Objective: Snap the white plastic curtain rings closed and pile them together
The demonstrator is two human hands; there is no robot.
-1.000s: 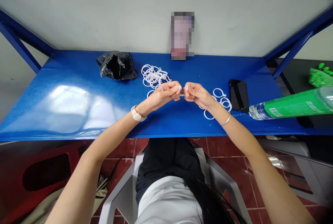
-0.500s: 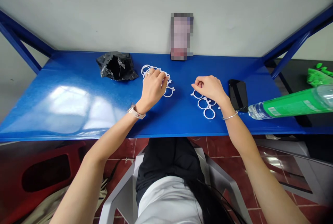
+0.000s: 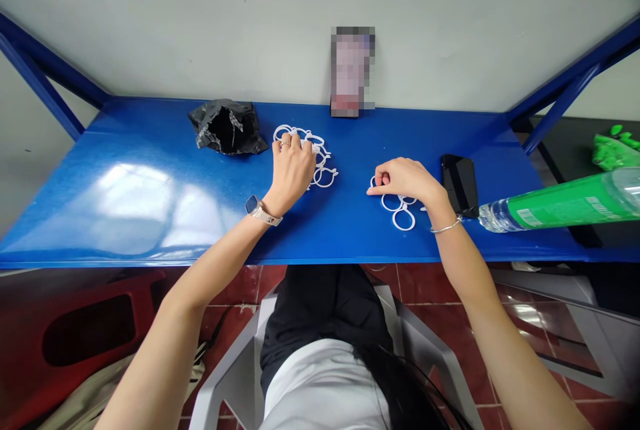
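My left hand reaches forward into a pile of white plastic rings near the back of the blue shelf. Its fingers are bent down into the pile and pinch at a ring, though the fingertips are hidden. My right hand rests with loosely curled fingers over a small group of white rings lying flat on the shelf. I see nothing in that hand.
A crumpled black plastic bag lies left of the ring pile. A phone leans upright against the wall, and another dark phone lies flat at the right. A green-labelled water bottle lies on its side at the right edge.
A second ago both hands held one ring together at the centre. They have parted: the left went forward to the pile, the right laid the ring with the small group and drew back slightly.
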